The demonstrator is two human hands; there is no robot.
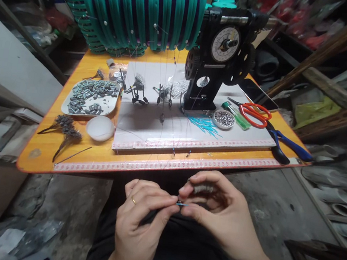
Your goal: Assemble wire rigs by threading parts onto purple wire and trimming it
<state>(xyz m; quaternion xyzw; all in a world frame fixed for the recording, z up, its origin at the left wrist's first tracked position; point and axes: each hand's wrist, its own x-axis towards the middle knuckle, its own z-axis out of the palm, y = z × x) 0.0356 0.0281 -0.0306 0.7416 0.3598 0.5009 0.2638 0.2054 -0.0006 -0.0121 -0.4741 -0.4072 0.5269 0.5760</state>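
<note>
Above my lap, my left hand [144,218] pinches a thin blue stick [184,204] between thumb and fingers. A tiny dark bit shows beside the stick at the fingertips. My right hand [223,210] is curled, with thumb and fingertips at the stick's other end. A small pale, beaded-looking strip [203,189] shows inside its fingers; I cannot make out what it is. Similar thin blue sticks [204,126] lie on the white board [153,138], next to a small white dish of tiny metal parts [224,119].
Green spools [122,11] of purple line hang over the table beside a black dial stand [216,54]. Red-handled scissors [255,113] and blue-handled pliers [290,144] lie right. A tray [67,106] of metal pieces and a white bowl [100,128] stand left. Measuring tape [142,165] lines the front edge.
</note>
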